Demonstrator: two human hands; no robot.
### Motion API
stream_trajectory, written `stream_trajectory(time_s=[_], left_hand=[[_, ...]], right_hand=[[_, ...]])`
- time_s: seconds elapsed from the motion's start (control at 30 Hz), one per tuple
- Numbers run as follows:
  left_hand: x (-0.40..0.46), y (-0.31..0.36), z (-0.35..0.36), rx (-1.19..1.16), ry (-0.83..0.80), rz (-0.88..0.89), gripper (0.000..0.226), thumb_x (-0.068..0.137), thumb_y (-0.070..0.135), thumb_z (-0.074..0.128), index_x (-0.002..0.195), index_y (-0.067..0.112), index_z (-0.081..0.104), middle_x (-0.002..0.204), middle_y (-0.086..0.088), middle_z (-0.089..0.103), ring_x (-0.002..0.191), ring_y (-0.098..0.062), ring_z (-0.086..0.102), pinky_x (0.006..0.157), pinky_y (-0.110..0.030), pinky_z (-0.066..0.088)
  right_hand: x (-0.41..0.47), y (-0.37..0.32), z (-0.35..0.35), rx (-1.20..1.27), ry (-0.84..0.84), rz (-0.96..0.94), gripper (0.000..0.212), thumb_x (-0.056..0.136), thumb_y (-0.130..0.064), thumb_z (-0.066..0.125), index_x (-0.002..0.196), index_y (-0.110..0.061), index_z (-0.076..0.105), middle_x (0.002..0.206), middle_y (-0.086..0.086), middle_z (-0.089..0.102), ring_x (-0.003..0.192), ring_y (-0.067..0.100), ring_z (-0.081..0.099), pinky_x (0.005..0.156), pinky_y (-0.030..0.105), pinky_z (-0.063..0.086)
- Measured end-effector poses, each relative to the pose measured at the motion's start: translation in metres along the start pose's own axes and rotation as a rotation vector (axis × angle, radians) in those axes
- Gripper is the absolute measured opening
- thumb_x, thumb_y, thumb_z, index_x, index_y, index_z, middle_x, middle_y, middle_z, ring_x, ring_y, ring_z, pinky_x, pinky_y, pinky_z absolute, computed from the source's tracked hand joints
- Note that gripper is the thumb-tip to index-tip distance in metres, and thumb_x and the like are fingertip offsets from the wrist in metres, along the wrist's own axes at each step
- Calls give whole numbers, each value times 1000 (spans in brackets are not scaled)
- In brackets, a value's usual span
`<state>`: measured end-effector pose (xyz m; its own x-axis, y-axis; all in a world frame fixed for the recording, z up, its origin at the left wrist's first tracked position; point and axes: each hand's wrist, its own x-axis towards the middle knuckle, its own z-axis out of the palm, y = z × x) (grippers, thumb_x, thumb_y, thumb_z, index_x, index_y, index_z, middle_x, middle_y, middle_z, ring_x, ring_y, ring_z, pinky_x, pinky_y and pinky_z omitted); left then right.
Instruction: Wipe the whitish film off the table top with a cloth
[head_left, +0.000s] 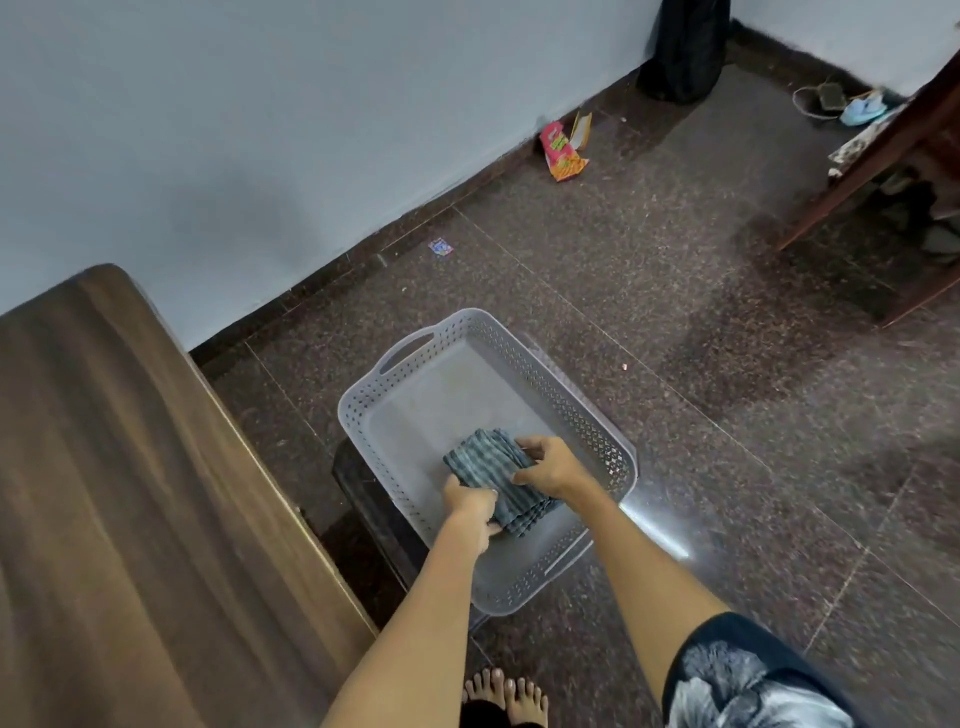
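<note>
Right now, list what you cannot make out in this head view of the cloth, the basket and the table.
- Table top: motion blur smears it and the left edge crops it, so no whitish film can be judged.
- Cloth: the left hand and right hand cover its ends; its full shape stays hidden.
- Basket: what it stands on is mostly hidden beneath it.
- Wrappers by the wall: print too small to read.

I have only the one view, the wide-angle camera on the person's head, looking steeply down and forward from standing height. The floor (675, 322) fills most of my frame, with the basket (597, 426) near centre. The table top (130, 467) runs along the near left, the wall (311, 130) bends across the far left, and bare toes (506, 693) show at the bottom edge.
</note>
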<state>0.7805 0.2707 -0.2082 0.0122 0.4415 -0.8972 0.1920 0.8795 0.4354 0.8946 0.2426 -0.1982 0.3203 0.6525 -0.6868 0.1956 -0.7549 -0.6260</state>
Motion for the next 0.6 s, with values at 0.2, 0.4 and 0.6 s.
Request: stream_trajectory(time_s=[0.2,0.4,0.6], left_hand=[[16,-12,1,71,181,183,53,83,-15,55,133,-2,41,126,-17,55,111,-34,55,93,-47,48],[3,-13,0,313,187,258,58,80,-7,64,133,3,41,124,-16,57,111,-30,57,93,-40,49],[-40,6,-3,395,141,336,57,83,-2,64,135,4,40,133,-14,51,118,-30,51,94,-31,42]], right_hand=[[9,14,3,-23,89,-81,51,79,5,64,127,-6,52,129,9,55,117,20,52,92,24,41],[-2,16,2,-45,167,-123,40,81,2,57,121,-6,57,125,9,57,116,22,52,92,28,41],[-22,1,-3,-15,145,-110,41,86,-2,54,127,-3,52,127,11,56,117,24,52,99,34,41]])
